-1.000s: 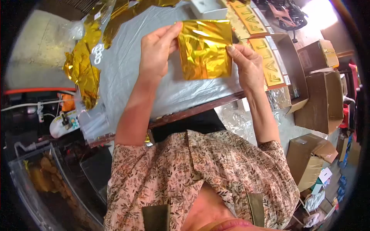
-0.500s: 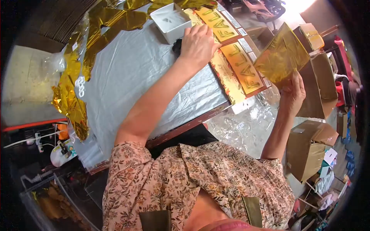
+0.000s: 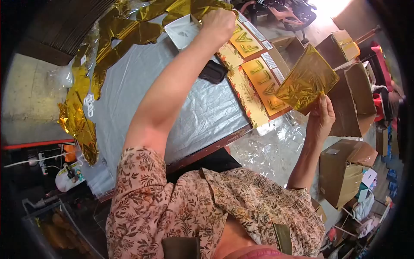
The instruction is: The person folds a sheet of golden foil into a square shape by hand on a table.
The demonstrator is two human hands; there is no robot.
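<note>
My right hand [image 3: 321,116] pinches a flat, square gold foil packet [image 3: 308,80] by its lower corner, off the table's right edge. Beyond the white box [image 3: 181,32], my left hand [image 3: 219,26] is closed, its fingers bent down at the far end of the row of orange printed FALL packets [image 3: 264,82]. Whatever those fingers grip is hidden beneath them. A black rectangular object [image 3: 213,71] lies on the table below the left forearm.
Gold foil balloons [image 3: 125,34] drape along the table's far and left edges. A white chain-like strip [image 3: 89,105] hangs at the left. Cardboard boxes [image 3: 345,172] stand on the floor to the right, near clear plastic wrapping [image 3: 271,144].
My left hand has moved away from me, past the white box, uncovering the black object. My right hand and the gold packet have shifted slightly left and toward me.
</note>
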